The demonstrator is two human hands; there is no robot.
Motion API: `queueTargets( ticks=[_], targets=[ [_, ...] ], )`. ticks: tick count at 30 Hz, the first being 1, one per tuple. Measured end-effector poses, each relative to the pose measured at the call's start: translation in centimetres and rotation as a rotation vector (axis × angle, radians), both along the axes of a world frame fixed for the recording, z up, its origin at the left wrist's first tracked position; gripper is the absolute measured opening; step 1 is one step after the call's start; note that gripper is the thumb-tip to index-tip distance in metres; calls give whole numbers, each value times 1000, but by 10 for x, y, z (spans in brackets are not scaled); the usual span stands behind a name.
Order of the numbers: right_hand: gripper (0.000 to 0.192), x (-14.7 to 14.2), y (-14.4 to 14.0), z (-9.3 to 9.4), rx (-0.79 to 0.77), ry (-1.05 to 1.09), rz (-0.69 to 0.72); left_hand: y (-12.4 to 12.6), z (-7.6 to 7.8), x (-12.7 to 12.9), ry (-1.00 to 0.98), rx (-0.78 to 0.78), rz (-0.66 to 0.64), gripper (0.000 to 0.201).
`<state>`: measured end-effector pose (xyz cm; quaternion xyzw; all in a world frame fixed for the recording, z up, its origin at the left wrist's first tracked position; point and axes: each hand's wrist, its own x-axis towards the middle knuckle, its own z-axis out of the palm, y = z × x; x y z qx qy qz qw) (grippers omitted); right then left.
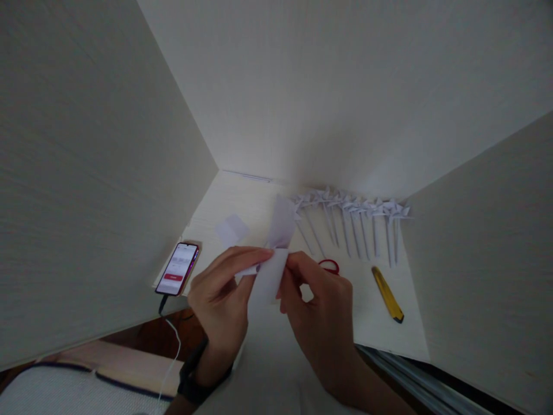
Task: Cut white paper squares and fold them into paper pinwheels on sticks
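Both hands hold one folded piece of white paper point(276, 253) above the white desk point(242, 202). My left hand point(222, 294) pinches its left side with thumb and fingers. My right hand point(317, 308) grips its right edge. The paper's upper flap stands up and tilts to the right. A dark band sits on my left wrist.
A row of several white paper pinwheels point(358, 216) lies at the back right. A yellow utility knife point(387, 294) lies right of the hands, red scissor handles point(329, 266) just behind my right hand. A lit phone point(177, 268) with a cable lies left. A small paper scrap point(232, 229) lies behind.
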<state>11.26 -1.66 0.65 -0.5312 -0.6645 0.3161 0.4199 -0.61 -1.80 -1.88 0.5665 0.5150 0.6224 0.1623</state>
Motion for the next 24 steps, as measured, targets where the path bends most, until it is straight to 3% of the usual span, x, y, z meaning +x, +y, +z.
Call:
queueTargets(
  ticks=[5,11,16,24],
  targets=[
    [24,-2,-1,0,-29,46,12,0,11,6,59,87,35,40],
    [28,-4,-2,1,-216,188,57,1,18,2,121,76,57,31],
    [28,-8,-3,0,-360,386,75,1,10,-1,82,140,10,29],
    [26,-6,-6,2,-477,484,77,-1,-2,-6,146,167,-30,29]
  ],
)
